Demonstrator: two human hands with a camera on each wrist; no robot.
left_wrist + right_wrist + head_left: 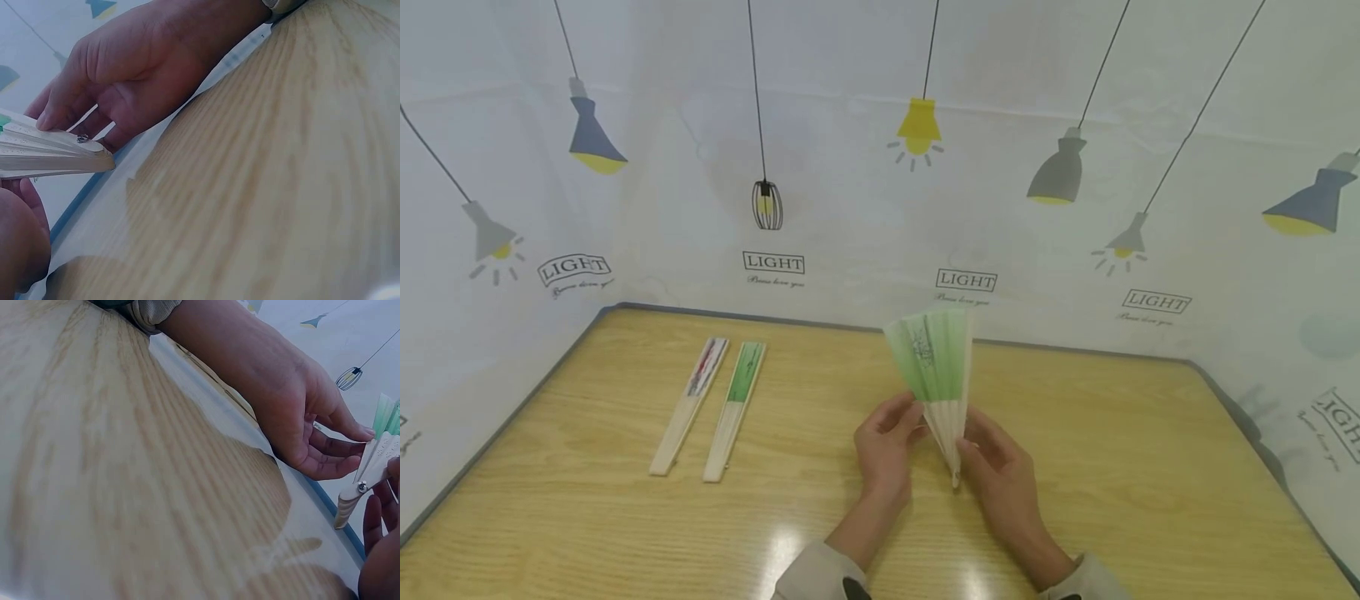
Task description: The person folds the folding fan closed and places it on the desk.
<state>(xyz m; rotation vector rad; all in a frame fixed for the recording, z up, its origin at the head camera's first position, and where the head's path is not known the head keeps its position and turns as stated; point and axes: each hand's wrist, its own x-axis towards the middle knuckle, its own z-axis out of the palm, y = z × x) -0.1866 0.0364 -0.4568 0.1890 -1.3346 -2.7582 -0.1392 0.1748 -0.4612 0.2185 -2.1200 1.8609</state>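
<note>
A partly spread green folding fan (942, 358) with pale ribs stands upright between both hands, its pivot end pointing down toward me. My left hand (886, 446) pinches the ribs on the left side, thumb in front. On the right side my right hand (1002, 467) pinches the outer rib between thumb and fingers. Dark drawn lines mark the fan's left part. In the right wrist view a metal pivot pin (361, 487) shows at the base of the ribs. The left wrist view catches the fan's stacked ribs (56, 156) edge-on.
Left on the wooden table (805, 517) lie two folded fans side by side: one with a red and grey pattern (706, 367), one green (747, 371). A white curtain (850, 183) printed with lamps surrounds the table's back and sides.
</note>
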